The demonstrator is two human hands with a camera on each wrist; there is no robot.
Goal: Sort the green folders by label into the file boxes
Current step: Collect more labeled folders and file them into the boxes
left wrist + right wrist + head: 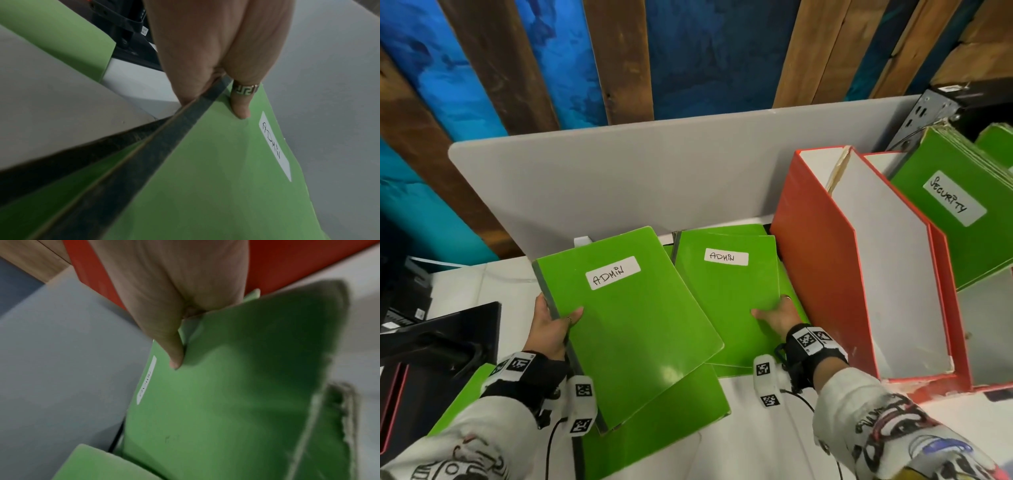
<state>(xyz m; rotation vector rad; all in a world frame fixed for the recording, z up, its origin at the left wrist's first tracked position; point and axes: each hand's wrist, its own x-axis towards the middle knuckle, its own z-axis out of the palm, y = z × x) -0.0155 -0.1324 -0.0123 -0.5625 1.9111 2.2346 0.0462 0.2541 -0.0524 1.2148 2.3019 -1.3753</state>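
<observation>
My left hand (554, 325) grips the spine edge of a green folder (630, 329) labelled ADMIN, thumb on its cover (240, 110), fingers under it; the folder is lifted and tilted over the desk. My right hand (779, 317) pinches the right edge of a second ADMIN folder (726, 294), thumb on top (174, 356). That folder lies on other green folders (743, 229). An empty red file box (835, 274) stands right beside my right hand. A second red box (945, 274) behind it holds folders labelled SECURITY (962, 219).
A grey divider panel (654, 178) closes the back of the white desk (739, 438). More green folders (661, 421) lie under the lifted one. A black monitor (441, 342) stands at the left. Computer hardware (935, 109) sits at the far right.
</observation>
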